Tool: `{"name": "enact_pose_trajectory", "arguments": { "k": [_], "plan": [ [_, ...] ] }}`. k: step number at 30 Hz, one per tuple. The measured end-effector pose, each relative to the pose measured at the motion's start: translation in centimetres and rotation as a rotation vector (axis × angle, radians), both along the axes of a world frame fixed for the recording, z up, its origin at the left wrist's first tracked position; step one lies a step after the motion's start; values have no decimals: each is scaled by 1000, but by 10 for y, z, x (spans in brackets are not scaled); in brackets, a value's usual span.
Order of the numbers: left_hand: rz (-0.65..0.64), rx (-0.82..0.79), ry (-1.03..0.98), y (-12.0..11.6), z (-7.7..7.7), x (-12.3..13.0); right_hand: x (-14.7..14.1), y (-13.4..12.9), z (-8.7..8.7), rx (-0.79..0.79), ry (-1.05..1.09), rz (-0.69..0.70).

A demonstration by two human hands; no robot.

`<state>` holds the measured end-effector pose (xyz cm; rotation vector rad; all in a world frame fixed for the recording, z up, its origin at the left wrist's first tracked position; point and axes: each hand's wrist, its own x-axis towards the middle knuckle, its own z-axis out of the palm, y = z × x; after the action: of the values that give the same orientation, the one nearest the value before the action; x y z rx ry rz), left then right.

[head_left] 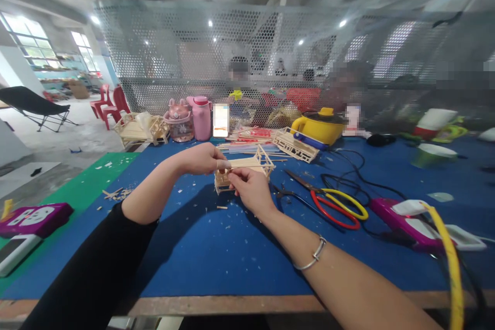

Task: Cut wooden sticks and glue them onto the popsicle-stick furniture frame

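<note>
Wooden stick model [246, 163] sits centre of worktop [240, 247]: deck and end rail up, 9 o'clock end probably unfinished. Left hand [207, 159] and right hand [252, 189] pinch it there, grip narrow. Loose sticks [251, 135] at 12, scissors [314, 190] toward 4 o'clock.

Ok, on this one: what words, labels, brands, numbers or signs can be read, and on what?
None can be read.
Lit screen behind the stick model: marks too small and blurred.
Pale panel right of the yellow pot: too blurred.
Stick model: no lettering seen.
</note>
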<state>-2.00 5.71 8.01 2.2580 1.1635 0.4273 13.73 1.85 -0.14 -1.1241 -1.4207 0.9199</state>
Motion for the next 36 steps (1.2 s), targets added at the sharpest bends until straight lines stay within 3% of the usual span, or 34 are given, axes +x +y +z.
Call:
{"name": "enact_pose_trajectory", "arguments": {
  "k": [14,22,28,31,36],
  "plan": [
    [-14,27,-77,-1,-5,-2,0,2,3,14,37,28],
    [-4,56,80,-3,-3,-1,2,3,-3,118,-52,-16],
    [-5,212,181,-7,-2,4,1,6,-7,160,-67,-38],
    [-3,285,169,-8,-2,6,3,5,-5,162,-82,-45],
    [71,249,146,-9,-1,6,16,3,5,213,-205,-119]
  ]
}}
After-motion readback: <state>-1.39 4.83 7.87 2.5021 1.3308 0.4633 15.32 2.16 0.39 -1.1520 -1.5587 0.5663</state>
